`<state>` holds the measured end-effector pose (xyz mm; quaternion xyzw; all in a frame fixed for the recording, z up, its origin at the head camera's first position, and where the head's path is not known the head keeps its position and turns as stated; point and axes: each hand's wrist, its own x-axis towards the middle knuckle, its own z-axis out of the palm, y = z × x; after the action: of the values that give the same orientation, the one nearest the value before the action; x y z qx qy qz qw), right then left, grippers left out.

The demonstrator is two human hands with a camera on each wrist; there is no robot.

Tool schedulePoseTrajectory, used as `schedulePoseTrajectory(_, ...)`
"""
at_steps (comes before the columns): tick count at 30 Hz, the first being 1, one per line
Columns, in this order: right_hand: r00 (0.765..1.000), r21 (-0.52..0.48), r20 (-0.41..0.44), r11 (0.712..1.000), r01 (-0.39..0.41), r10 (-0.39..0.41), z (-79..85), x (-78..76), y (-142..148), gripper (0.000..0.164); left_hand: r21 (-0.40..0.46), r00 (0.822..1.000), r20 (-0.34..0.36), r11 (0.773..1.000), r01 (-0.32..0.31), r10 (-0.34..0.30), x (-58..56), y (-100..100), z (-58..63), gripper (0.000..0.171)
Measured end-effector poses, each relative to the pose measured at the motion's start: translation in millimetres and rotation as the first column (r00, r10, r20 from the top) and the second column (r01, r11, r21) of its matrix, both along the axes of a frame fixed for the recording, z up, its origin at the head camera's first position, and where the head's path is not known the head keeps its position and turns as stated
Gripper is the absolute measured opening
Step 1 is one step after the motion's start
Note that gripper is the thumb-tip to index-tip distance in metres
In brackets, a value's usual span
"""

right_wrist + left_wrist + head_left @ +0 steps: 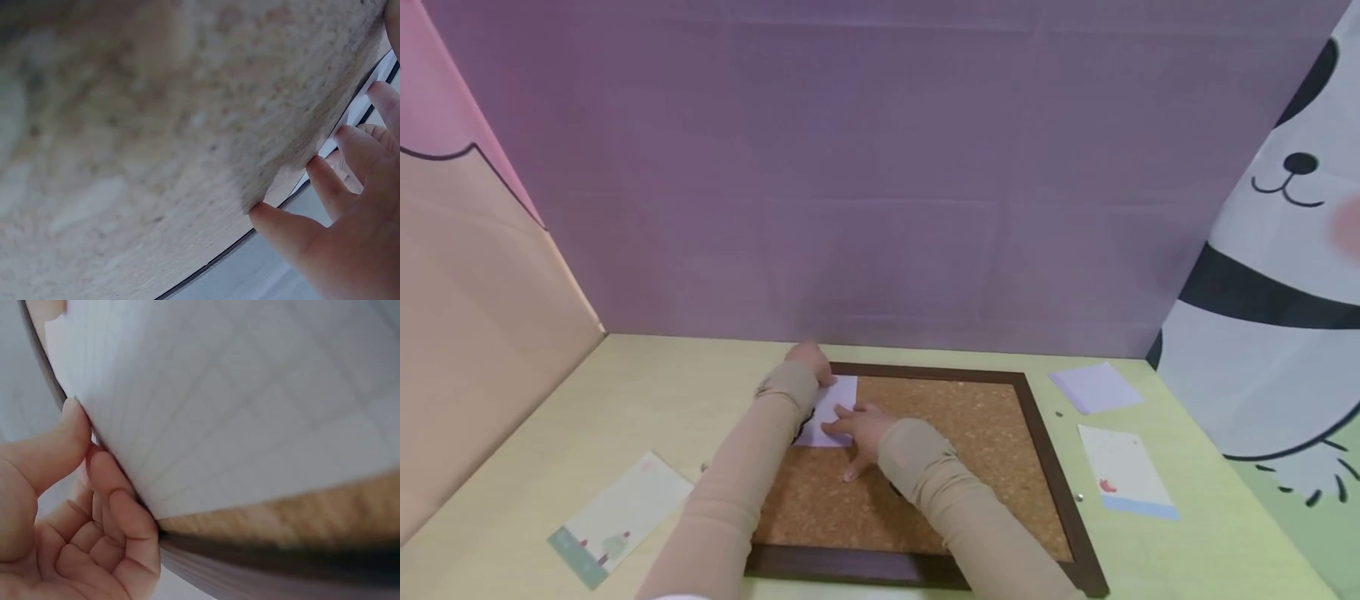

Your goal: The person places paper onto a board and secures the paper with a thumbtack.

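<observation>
A pale lavender paper sheet [823, 427] with faint grid lines lies on the upper left of a framed corkboard [977, 450]. At the sheet's upper left corner, my left hand [811, 360] has its thumb and curled index finger close together at the paper's edge. In the left wrist view a tiny dark tip shows by the thumb [76, 419]; what it is cannot be made out. My right hand [867, 427] rests with spread fingers, some on the sheet's right part and the thumb on the cork. The right wrist view shows those fingertips [319, 167] touching the surface.
Left of the board lies a card with a green end [625, 517], with a small metallic piece [704, 467] near it. To the right are a folded lavender paper [1097, 387], a card with a blue end [1127, 471] and small metallic pieces [1079, 497]. A purple curtain [880, 183] stands behind.
</observation>
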<state>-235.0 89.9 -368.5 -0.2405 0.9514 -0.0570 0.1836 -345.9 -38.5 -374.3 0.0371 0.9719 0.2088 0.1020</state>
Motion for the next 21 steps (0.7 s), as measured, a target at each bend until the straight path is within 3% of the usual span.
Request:
schedulePoseTrajectory(3, 1.000, 0.014, -0.011, 1.000, -0.008, 0.008, -2.7, -2.4, -1, 0.076, -0.040, 1.000, 0.002, 0.999, 0.029, -0.029, -9.2, -5, -6.3, 0.031)
schedulePoseTrajectory(8, 1.000, 0.030, -0.031, 1.000, -0.005, 0.006, -8.1, -7.1, -1, 0.078, 0.060, 0.996, 0.083, 0.998, 0.032, -0.037, -18.2, -11, -6.9, 0.036)
schedulePoseTrajectory(11, 1.000, 0.033, -0.029, 0.999, -0.002, 0.003, -10.7, -9.1, 0, 0.079, 0.106, 0.992, 0.117, 0.994, 0.035, -0.047, -17.3, -13, -4.1, 0.036)
schedulePoseTrajectory(21, 1.000, 0.033, 0.011, 0.999, 0.002, -0.003, -2.3, -2.2, 0, 0.077, 0.203, 0.986, 0.131, 0.977, 0.072, -0.100, -9.6, -15, -0.6, 0.028)
